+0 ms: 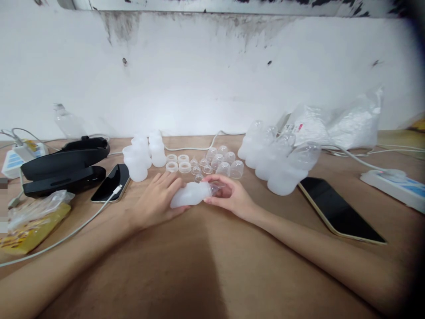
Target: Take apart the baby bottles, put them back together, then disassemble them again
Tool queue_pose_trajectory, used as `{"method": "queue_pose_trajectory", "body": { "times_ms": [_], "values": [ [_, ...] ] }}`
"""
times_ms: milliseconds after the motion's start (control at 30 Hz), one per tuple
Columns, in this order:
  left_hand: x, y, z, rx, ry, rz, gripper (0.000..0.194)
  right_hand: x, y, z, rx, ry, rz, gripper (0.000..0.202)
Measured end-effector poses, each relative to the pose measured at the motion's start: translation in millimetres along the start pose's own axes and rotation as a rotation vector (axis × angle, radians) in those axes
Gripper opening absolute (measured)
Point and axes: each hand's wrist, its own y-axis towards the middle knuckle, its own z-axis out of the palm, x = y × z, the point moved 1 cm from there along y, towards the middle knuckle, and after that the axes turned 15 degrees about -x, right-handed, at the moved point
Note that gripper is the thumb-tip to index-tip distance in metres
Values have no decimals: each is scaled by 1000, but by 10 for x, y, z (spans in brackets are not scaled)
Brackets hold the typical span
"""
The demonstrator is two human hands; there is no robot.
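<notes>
A frosted white bottle point(191, 195) lies on its side between my hands, its neck toward the right. My left hand point(159, 197) is wrapped round the bottle's base end. At the neck, the fingers of my right hand point(230, 197) pinch the collar, with a clear nipple point(216, 188) pointing toward the palm. Just behind the bottle are white rings point(171, 166), small clear nipples point(207, 169) and several clear domed caps point(223, 169). Open-topped bottles point(136, 164) stand to the left. On the right is a group of bottles point(282, 175) with clear caps on.
Phones lie at left point(113, 184) and right point(340, 210). A black headset-like object point(66, 164), a yellow snack bag point(36, 221) and a clear bottle point(68, 122) are at left. Plastic bags point(352, 119) and a power strip point(398, 184) are at right. White cables cross the table point(186, 266).
</notes>
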Motion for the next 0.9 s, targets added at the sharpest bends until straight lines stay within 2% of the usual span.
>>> {"method": "queue_pose_trajectory", "body": {
  "times_ms": [67, 167, 333, 533, 600, 700, 900],
  "values": [
    [-17, 4, -7, 20, 26, -10, 41, 11, 0, 7, 0, 5, -16, 35],
    [69, 15, -29, 90, -83, -74, 54, 34, -9, 16, 24, -11, -58, 35],
    [173, 24, -50, 192, -229, -54, 40, 57, -31, 12, 67, -64, -105, 35],
    [-54, 18, -45, 42, 5, 27, 32, 44, -18, 15, 29, -71, -82, 34],
    [-81, 21, -49, 35, 31, 34, 37, 38, -16, 18, 31, -71, -89, 34],
    [2, 35, -66, 90, -66, -25, 56, 38, -23, 20, 59, -79, -118, 35],
    [163, 36, -70, 237, -217, -30, 42, 43, -41, 7, 73, -85, -150, 35]
  ]
}}
